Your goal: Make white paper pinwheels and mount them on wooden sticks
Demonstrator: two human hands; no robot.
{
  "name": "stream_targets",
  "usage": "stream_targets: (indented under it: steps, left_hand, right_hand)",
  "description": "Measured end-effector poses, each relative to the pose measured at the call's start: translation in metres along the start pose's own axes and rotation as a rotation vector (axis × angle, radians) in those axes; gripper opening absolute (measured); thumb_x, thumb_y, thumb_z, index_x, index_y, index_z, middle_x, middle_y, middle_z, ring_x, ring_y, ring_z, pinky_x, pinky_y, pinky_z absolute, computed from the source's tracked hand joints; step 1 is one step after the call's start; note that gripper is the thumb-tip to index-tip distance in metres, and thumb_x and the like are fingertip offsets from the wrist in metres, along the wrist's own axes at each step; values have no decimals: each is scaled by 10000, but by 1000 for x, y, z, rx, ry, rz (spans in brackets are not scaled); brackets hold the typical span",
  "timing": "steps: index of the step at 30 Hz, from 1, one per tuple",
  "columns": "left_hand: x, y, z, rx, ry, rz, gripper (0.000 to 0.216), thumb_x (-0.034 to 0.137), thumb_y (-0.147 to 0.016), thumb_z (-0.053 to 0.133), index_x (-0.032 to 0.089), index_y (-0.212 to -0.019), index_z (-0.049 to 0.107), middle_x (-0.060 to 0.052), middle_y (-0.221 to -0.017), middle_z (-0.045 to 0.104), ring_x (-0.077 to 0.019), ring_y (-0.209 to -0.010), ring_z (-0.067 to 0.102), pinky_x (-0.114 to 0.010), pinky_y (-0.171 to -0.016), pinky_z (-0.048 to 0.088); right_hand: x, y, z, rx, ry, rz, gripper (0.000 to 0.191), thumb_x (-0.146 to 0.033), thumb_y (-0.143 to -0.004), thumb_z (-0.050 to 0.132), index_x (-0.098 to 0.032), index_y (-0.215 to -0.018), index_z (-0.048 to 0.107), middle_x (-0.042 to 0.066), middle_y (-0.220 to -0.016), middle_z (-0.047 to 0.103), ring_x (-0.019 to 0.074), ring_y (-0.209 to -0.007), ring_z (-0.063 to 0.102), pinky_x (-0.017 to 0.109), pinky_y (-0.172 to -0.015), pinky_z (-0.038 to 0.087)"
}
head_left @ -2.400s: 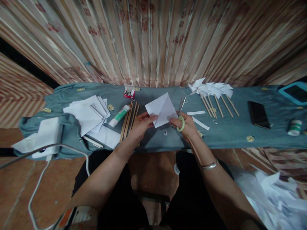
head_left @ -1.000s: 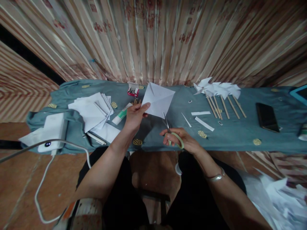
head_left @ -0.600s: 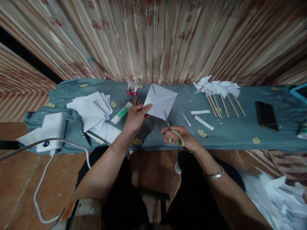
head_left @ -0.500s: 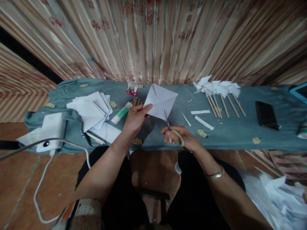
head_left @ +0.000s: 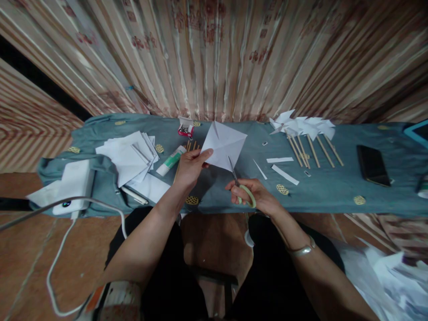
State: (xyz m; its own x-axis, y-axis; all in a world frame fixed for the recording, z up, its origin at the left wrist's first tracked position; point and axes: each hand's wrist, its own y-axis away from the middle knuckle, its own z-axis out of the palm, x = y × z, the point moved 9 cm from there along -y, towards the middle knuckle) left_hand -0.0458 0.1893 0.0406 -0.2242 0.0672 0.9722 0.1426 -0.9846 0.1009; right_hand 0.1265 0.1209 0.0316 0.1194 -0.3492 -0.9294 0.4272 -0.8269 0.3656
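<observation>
A person's left hand (head_left: 190,167) pinches the near-left corner of a creased white paper square (head_left: 223,145), held tilted like a diamond over the middle of the cloth-draped bench (head_left: 317,191). The right hand (head_left: 256,198) is closed through the pale green loops of slim steel scissors (head_left: 234,174) near the front edge. The blades run up and away from that hand, tips meeting the sheet's lower edge; whether they are parted cannot be made out, and stick-mounted paper pinwheels (head_left: 302,125) lie toward the back right.
</observation>
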Motion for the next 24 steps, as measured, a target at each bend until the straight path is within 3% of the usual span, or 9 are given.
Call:
stream_targets:
  steps: [15, 24]
  left_hand:
    - [1, -1, 0, -3, 28, 12, 334, 434, -600, 843, 194, -543, 619, 25, -584, 567, -105, -570, 502, -250, -537, 429]
    - [-3, 2, 2, -5, -16, 3, 394, 467, -573, 853, 186, -505, 585, 40, -545, 509, -95, -548, 467, -230, -521, 433]
  right_hand:
    - [6, -4, -3, 42, -33, 6, 451, -556, -573, 856, -166, -744, 706, -26, -513, 631, 68, -442, 528, 181, -419, 379]
    - [4, -5, -4, 45, -4, -23, 445, -563, -614, 831, -167, -776, 712, -23, -546, 633, 72, -484, 535, 190, -458, 387]
